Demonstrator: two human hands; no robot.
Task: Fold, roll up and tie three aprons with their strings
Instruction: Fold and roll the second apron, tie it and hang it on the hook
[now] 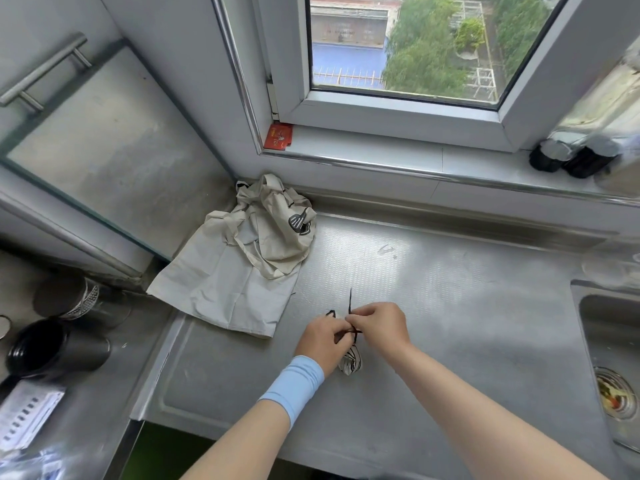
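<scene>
As dark strings (pixel 349 301) cross above it, a rolled apron (pixel 352 362) lies on the steel counter (pixel 450 323) toward 6 o'clock in the frame. Its long axis seemingly runs 12 to 6, near end facing the person, though the left hand (pixel 323 337) covers most of it. Left-hand fingers curl around a string over the roll; the right hand (pixel 379 323) pinches another between thumb and fingertips, one loose end pointing to 12 o'clock. Unrolled beige aprons (pixel 239 265) lie heaped at 10 o'clock; a sink (pixel 602 317) sits at 3.
</scene>
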